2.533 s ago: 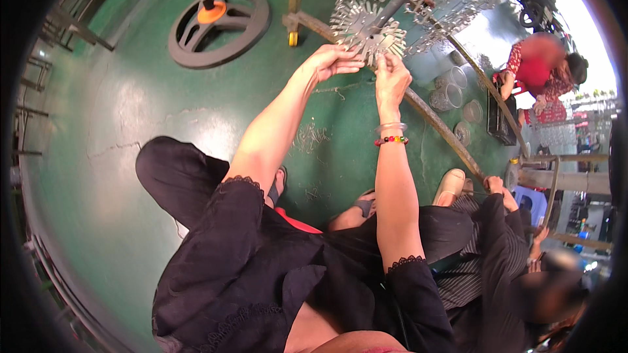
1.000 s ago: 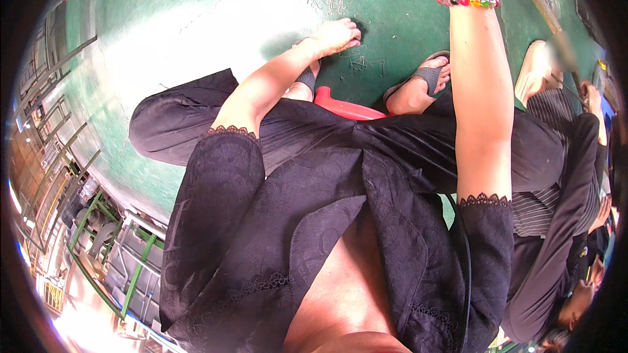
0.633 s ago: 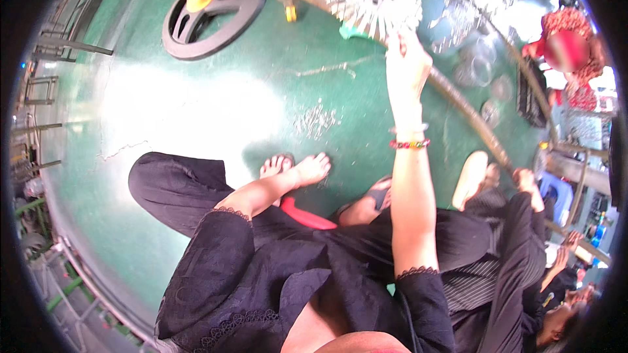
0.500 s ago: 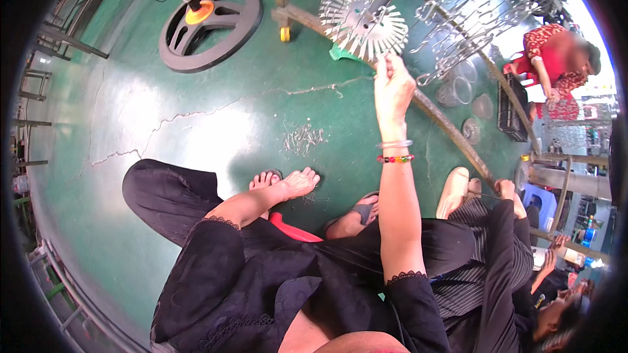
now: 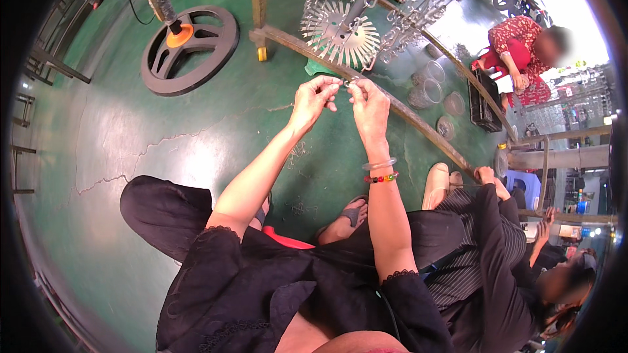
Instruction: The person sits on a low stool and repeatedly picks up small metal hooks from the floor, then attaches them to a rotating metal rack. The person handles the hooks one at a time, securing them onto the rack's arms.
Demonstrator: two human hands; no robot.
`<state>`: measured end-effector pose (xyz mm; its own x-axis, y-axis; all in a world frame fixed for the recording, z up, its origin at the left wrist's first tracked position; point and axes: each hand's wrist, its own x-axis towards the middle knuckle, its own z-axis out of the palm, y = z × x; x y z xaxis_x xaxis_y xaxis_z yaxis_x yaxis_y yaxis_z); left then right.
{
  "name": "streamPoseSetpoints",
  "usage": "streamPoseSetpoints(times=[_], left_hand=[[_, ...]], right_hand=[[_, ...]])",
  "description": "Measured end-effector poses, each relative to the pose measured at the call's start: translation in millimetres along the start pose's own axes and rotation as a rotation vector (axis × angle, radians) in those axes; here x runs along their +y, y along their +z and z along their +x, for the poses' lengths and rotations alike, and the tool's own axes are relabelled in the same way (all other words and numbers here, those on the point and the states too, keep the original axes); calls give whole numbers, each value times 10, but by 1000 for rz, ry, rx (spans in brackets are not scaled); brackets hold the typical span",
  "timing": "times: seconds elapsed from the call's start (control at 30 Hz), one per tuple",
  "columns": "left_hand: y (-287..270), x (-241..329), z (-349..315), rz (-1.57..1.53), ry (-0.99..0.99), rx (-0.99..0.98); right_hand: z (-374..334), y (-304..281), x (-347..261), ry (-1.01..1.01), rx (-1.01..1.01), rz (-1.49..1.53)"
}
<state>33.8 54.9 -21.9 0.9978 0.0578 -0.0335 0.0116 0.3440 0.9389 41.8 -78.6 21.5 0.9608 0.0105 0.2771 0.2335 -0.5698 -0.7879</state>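
Far left, a black wheel (image 5: 229, 42) rests on the green floor (image 5: 98, 131), and next comes your left hand (image 5: 313, 102), thumb and fingers drawn narrow, though I can't tell whether they grip anything. Below the spiky metal disc (image 5: 333, 40), a small metal piece (image 5: 347, 83), too tiny to make out fully, sits between your two hands, pinched in the fingertips of your right hand (image 5: 370, 110), whose wrist wears a pale bangle (image 5: 379, 165) and a beaded bracelet (image 5: 381, 178). Farther right you've got a slanting bar (image 5: 425, 132), clear tubs (image 5: 428, 95), a black crate (image 5: 485, 103) and a co-worker in red (image 5: 513, 49).
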Motion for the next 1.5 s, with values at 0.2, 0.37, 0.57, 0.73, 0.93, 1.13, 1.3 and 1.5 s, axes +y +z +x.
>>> streamPoseSetpoints(times=[0.2, 0.37, 0.57, 0.73, 0.93, 1.13, 1.3, 1.5], left_hand=[[73, 126, -64, -14, 3, -56], [-6, 151, -85, 141, 41, -61], [-93, 5, -43, 185, 76, -131], [-67, -83, 14, 118, 74, -196], [-100, -4, -10, 146, 52, -274], [-402, -248, 138, -266, -269, -228], [-645, -282, 683, -528, -257, -151], [-597, -246, 1039, -410, -287, -175]], right_hand=[[0, 4, -58, 48, -20, 23], [-5, -1, -108, 51, -41, 73], [-14, -113, -144, 28, -97, 45], [92, -132, -76, -81, -212, -116], [118, -248, -372, 164, -304, -45], [238, -168, -369, 175, -285, -99], [475, 64, -455, 91, -242, -216], [874, 168, -338, 103, -293, -318]])
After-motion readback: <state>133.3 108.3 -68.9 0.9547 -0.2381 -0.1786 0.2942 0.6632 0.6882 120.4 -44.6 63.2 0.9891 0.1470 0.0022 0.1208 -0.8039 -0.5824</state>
